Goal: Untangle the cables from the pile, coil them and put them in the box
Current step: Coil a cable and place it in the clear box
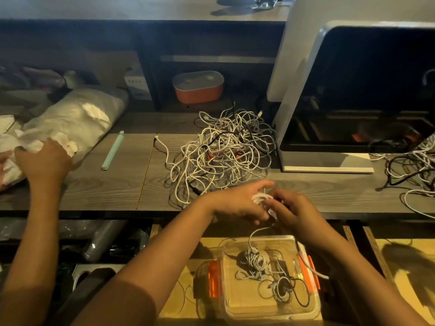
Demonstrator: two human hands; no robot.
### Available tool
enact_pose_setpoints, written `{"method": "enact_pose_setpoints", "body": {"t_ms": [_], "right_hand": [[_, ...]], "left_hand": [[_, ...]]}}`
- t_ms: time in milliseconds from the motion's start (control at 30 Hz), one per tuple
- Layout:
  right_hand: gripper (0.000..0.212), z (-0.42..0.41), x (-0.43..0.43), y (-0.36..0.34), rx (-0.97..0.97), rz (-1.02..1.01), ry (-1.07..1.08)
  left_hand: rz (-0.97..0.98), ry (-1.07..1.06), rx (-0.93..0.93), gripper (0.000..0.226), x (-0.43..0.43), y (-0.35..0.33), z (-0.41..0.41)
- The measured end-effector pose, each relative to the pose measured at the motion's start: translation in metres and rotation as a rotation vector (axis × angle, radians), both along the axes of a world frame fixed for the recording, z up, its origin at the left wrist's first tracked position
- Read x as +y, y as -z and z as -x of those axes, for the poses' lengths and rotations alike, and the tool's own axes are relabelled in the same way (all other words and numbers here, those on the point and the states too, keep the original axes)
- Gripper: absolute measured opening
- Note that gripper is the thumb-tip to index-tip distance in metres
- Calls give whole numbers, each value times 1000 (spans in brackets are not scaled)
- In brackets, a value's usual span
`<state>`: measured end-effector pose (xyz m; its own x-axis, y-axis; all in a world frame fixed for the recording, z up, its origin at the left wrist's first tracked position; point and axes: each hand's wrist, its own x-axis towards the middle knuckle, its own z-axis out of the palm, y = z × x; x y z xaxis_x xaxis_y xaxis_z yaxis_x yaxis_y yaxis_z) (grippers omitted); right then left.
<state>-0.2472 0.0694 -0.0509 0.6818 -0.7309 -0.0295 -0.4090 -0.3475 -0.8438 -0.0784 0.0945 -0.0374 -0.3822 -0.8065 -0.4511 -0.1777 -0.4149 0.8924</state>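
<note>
Cable pile [223, 149] sprawls on the table [106, 189] beyond the clear box [235, 309]; above the box, left hand [237, 203] and right hand [294, 212] grip a white coiled cable [262, 198].

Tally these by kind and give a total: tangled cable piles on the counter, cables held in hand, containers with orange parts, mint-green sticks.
Tangled cable piles: 2, the centre pile and the right pile
Cables held in hand: 1, the white cable
Containers with orange parts: 2, the clear box and the lidded tub
Mint-green sticks: 1, the green stick
Total: 6
</note>
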Motion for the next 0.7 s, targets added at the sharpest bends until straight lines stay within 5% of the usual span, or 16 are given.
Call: {"method": "enact_pose_setpoints", "body": {"t_ms": [100,233,367,500,600,700], "right_hand": [[14,-1,-2,-1,-120,-200,172],[17,-12,1,7,-68,-188,234],[19,-10,-1,3,89,-284,109],[19,3,-23,-10,397,-148,5],[22,-7,-17,0,458,59,60],[26,-29,8,21,460,141,38]], "left_hand": [[69,-270,143,10,10,3,8],[350,-654,-309,33,16,27,34],[404,-805,-480,48,13,43,31],[283,-761,-314,50,15,37,36],[193,-983,-147,46,6,24,50],[227,-1217,-214,53,-14,22,52]]}}
